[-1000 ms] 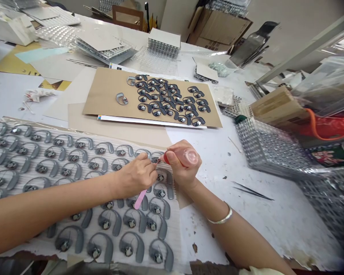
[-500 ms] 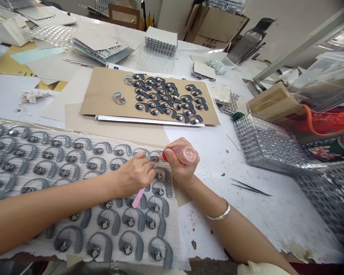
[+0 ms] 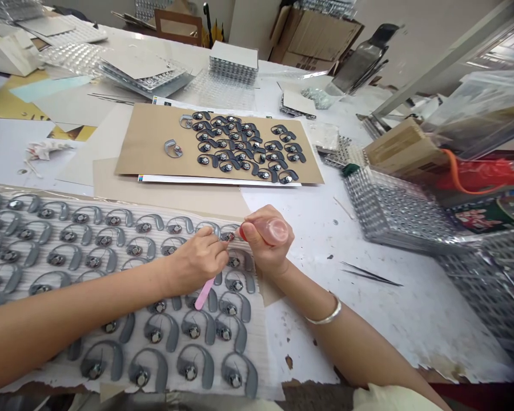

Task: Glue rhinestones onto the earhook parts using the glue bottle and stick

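My right hand (image 3: 270,242) is closed around a small translucent pinkish squeeze bottle (image 3: 276,230), tilted so its red nozzle end points left. Pinched in my left hand (image 3: 205,254) is a slim tool with a flat pink handle (image 3: 204,294); its tip is mostly hidden by my fingers. Between the two hands lies an ear-hook earphone part (image 3: 228,235), with the nozzle and my left fingertips close to it. Whether they touch it I cannot tell. Rows of similar grey ear-hook earphone parts (image 3: 192,368), with round metallic centres and thin wires, lie on a pale ribbed sheet (image 3: 265,365) under my left forearm.
Beyond my hands, a brown cardboard sheet (image 3: 154,123) bears several darker ear-hook parts (image 3: 240,145). Black tweezers (image 3: 372,275) lie to the right. Stacked clear blister trays (image 3: 394,211) and a cardboard box (image 3: 394,148) stand at the right edge. More trays (image 3: 233,63) sit at the back.
The whole view has shifted slightly, with the far objects a little further left. Both hands keep nearly the same pose and grip around the same earphone part.
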### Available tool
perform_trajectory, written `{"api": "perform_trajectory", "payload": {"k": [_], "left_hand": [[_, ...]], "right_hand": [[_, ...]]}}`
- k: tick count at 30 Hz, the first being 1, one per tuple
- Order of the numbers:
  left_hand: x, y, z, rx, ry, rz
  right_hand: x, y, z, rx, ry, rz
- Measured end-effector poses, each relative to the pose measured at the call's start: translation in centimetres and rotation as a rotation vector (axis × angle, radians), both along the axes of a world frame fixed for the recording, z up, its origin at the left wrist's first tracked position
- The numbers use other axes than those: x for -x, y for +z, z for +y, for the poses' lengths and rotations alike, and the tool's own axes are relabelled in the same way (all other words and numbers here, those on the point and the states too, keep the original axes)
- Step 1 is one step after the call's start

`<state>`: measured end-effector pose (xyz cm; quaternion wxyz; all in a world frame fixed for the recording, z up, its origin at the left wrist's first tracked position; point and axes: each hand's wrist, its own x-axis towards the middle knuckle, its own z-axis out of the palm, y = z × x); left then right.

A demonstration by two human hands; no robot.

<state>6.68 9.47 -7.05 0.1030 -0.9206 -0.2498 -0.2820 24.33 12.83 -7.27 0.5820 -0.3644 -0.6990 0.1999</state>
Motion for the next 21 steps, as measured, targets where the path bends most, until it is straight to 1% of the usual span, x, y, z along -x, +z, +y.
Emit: {"api": "perform_trajectory", "payload": {"k": [3,6,21], "left_hand": [[0.1,-0.06,0.0,0.017,-0.012,-0.006],[0.15,-0.05,0.01,0.029,-0.025,0.001],[0.08,-0.05,0.03,0.019,-0.011,-0.002]], "right_hand": [[-0.33,-0.56,0.09,0.059,-0.015,0.092],[-0.49,-0.75,0.17,0.084,-0.016,0.129],[-0.15,-0.58,0.26,0.047,-0.019,0.08]]}}
